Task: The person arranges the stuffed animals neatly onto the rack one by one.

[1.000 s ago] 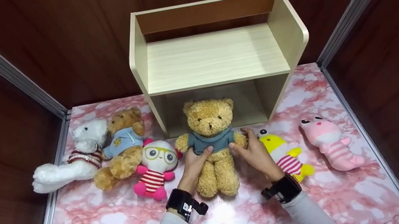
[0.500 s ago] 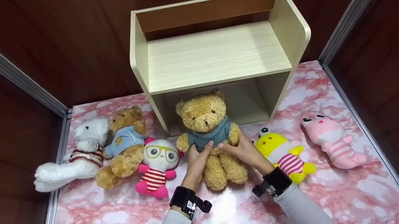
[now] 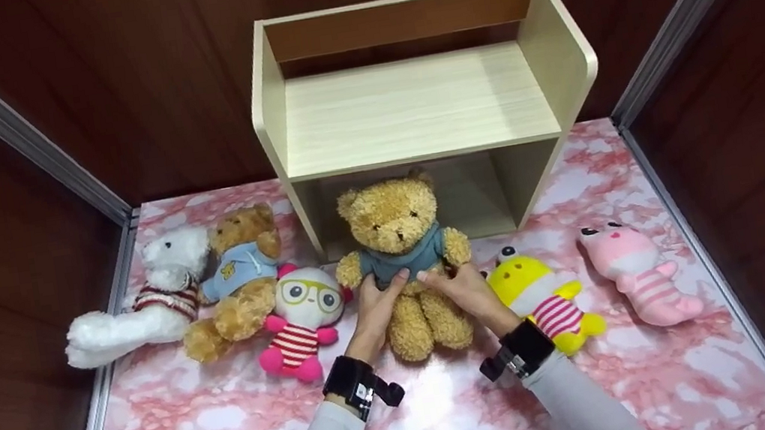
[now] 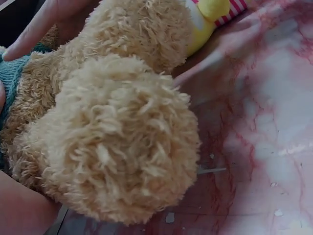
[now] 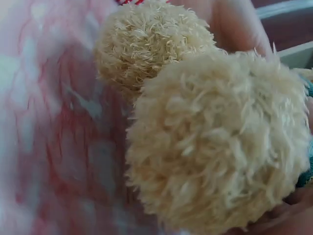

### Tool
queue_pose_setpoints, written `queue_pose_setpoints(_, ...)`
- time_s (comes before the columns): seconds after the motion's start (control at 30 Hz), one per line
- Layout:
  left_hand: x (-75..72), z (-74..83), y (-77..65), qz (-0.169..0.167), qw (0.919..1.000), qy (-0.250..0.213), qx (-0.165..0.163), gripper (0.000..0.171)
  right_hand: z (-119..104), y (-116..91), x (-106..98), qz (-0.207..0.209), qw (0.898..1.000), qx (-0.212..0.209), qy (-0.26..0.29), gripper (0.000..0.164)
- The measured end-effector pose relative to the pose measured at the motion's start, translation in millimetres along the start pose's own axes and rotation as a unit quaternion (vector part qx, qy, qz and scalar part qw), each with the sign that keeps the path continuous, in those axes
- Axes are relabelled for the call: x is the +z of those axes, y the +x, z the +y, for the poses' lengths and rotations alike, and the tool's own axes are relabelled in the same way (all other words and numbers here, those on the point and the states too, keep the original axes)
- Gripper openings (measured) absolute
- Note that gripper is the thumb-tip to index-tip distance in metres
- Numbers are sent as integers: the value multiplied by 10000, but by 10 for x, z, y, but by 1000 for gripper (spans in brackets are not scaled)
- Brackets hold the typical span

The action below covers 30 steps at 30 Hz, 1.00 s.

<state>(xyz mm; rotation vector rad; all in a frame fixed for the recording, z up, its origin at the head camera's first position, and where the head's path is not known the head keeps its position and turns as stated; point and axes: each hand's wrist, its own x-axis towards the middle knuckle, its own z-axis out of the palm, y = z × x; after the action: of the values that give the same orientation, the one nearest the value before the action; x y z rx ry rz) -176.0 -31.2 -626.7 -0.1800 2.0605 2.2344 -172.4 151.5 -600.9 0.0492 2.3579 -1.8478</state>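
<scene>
A curly tan teddy bear [image 3: 394, 217] in a teal sweater faces me in front of the shelf's lower compartment. My left hand [image 3: 376, 311] grips its waist from one side, thumb on the sweater's hem. From the other side my right hand [image 3: 472, 294] holds the waist in the same way, the two thumbs close together. Both hands' other fingers are mostly hidden by the bear's body. In the left wrist view a furry leg [image 4: 122, 142] hangs close to the camera, and the right wrist view shows a furry foot [image 5: 220, 147] over the marbled surface.
A pale wooden two-level shelf [image 3: 416, 107] stands at the back. To the left lie a white plush [image 3: 172, 307], a brown bear in a blue hoodie [image 3: 240, 274] and a pink panda doll [image 3: 304, 321]. A yellow plush [image 3: 547, 300] and a pink plush [image 3: 638, 275] lie right.
The bear has risen slightly and shifted a little toward the shelf, tilting and then straightening somewhat. My right hand has moved inward with it. The other plush toys stay put.
</scene>
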Motion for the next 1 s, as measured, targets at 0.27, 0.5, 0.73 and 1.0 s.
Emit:
queue_pose_setpoints(0.27, 0, 82, -7, -505, 9986, -174, -55, 54, -12, 120, -32, -407, 9956, -325, -780, 63)
queue_pose_setpoints(0.5, 0, 129, 9, -813, 9964, -68, -228, 78, 13, 190, -80, -403, 9983, 64, 412, 55)
queue_pose_setpoints(0.73, -17, 107, 22, -1195, 9927, -168, -67, 77, -85, 241, -195, 2, 9933, 811, 819, 79)
queue_pose_setpoints(1.0, -152, -43, 44, -893, 9959, -121, 91, 61, -239, 367, -397, 365, 9861, 1046, 1236, 81)
